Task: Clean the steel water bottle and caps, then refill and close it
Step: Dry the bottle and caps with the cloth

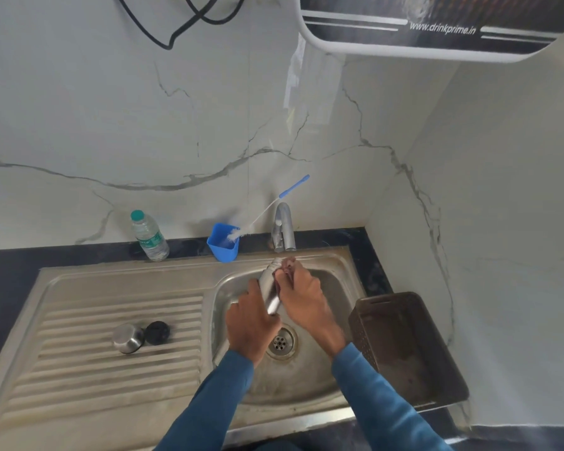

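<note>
Over the sink basin point(332, 288) my left hand point(249, 317) grips the lower body of the steel water bottle point(270, 288), which tilts with its neck toward the tap point(284, 227). My right hand point(302, 292) holds a dark reddish scrub pad point(288, 265) against the bottle's upper side near the neck. The steel outer cap point(127, 338) and the black inner cap point(157, 333) lie side by side on the ribbed drainboard point(95, 369) to the left.
A blue cup point(223, 244) holding a bottle brush point(267, 209) stands behind the sink, left of the tap. A clear plastic bottle point(149, 237) stands further left. A dark basket point(407, 346) sits right of the basin. A water purifier point(437, 24) hangs above.
</note>
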The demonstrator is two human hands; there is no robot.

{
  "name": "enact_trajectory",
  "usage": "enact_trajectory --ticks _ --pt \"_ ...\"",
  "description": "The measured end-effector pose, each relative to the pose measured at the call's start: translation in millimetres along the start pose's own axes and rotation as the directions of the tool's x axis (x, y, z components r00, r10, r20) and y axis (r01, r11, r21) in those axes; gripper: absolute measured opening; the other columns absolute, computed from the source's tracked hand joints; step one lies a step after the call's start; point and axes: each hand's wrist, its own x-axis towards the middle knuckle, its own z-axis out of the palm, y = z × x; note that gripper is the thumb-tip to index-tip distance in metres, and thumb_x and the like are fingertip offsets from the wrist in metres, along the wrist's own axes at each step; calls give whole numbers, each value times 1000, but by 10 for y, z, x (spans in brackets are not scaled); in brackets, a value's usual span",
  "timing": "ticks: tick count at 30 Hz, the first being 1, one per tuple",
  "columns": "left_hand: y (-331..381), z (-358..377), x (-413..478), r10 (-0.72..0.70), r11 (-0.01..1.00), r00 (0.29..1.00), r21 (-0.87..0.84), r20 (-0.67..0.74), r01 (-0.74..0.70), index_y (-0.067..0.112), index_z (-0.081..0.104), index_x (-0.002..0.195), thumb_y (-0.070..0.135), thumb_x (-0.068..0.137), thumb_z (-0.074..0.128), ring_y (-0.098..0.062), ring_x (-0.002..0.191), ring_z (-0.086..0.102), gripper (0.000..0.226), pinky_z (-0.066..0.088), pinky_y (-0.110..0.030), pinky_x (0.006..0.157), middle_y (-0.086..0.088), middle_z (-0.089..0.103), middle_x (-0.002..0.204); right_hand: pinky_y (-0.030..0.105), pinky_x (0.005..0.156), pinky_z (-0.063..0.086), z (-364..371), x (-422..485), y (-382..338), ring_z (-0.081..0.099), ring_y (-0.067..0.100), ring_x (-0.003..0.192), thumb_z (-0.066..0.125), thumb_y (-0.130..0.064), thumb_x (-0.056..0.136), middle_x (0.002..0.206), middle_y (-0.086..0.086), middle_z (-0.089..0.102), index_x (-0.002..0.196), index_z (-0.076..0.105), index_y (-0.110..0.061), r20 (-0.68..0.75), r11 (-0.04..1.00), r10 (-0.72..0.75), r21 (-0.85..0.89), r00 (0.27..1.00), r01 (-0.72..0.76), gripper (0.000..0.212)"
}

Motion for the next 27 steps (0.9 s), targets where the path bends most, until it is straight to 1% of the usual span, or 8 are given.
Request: enact_trajectory --ticks 4,7,11,15,18,21,24,27 --pt "-34 72 -35 85 989 996 123 -26 -81 22 57 113 37 82 80 -23 73 73 42 45 -29 51 6 69 85 39 88 48 125 -40 -77 64 33 106 49 -26 107 115 13 66 122 56 -10 19 975 -130 -180 991 131 23" --pt "-38 17 -63 67 993 997 99 -43 -63 24 57 116 38 79 82 -25 75 73 46 47 -31 55 4 72 86 49 101 49 176 70 -40 55 37 118 50 -23 106 127 17 55 126 53 -12 34 953 -117 -277 993 122 23" --pt "42 -68 -124 121 986 992 117 -35 -116 29 59 116 32 75 82 -20 76 72 47 56 -32 61 7 73 88 57 117 36 221 217 -1 33 41 143 50 -27 103 157 18 35 134 54 -13 52 816 -158 -556 986 160 34" --pt "66 -116 -123 168 976 986 142 6 -168 26 57 127 24 74 74 -23 89 72 56 56 -34 72 5 70 99 50 101 47 37 298 -158 56 31 112 47 -33 100 115 7 64 107 64 -14 21 758 -163 -638 986 139 26" --pt "47 -117 -141 199 962 980 188 27 -200 28 56 129 31 73 75 -21 94 71 59 51 -32 73 7 69 103 40 82 50 -93 357 -98 62 31 91 48 -33 97 85 5 62 82 55 -15 51 820 -90 -563 995 103 25" --pt "22 -76 -187 219 949 974 220 60 -226 32 54 132 37 73 78 -21 101 72 64 54 -34 78 9 70 110 35 66 44 -238 461 68 63 29 79 52 -43 89 75 2 63 74 58 -16 126 899 33 -436 991 26 32" --pt "-17 -39 -211 212 956 973 190 86 -225 31 51 141 43 76 79 -19 108 70 72 55 -34 86 8 69 119 46 69 58 -388 527 213 70 26 74 59 -48 88 78 6 73 88 76 -12 206 986 153 -96 967 -136 40" --pt "-12 -53 -193 179 974 981 129 74 -187 29 56 135 40 74 80 -19 102 70 66 53 -31 83 8 70 113 48 69 66 -405 460 339 77 32 84 60 -45 97 95 17 76 111 72 -8 297 881 327 247 897 -403 41"
